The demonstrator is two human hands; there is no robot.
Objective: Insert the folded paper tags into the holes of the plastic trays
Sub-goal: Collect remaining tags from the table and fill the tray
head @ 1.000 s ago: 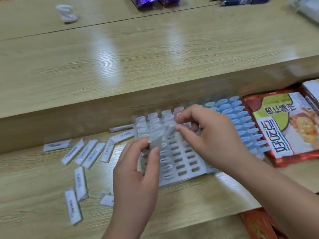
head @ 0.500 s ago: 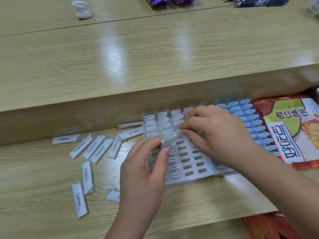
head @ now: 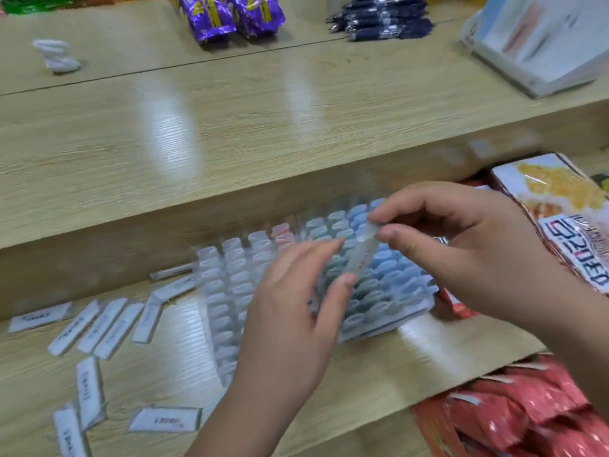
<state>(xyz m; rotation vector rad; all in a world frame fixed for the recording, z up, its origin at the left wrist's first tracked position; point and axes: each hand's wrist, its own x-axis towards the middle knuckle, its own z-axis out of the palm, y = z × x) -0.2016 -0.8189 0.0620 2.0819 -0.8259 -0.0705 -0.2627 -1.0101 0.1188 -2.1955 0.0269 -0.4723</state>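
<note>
The right hand (head: 468, 258) holds one folded paper tag (head: 361, 255) by its far end, grip narrow, thumb and forefinger pinched on the strip, which slopes down toward the near left above the plastic trays. The left hand (head: 290, 324) hovers over the trays with fingers loosely spread and its thumb tip at the tag's near end; through the blur I cannot tell whether it pinches the tag or only steadies it. The trays lie side by side on the lower worktop (head: 379, 367): a whitish tray (head: 227, 291) on the left and a blue tray (head: 395, 278) on the right, both already bristling with looped tags. More loose tags (head: 105, 324) lie scattered flat to the left. I judge the tag very light and limp: it will buckle if pushed from its far end, so it is best pinched close to the end entering the hole and kept folded flat. The thin tray will probably slide or lift unless one hand pins it down. Print on the tags is too blurred to read. The snack packet (head: 573, 245) on the right carries large Korean-looking letters, upside-down, with what seems to be "20". The purple packets (head: 230, 14) at the far edge show yellow marks I cannot read.
</note>
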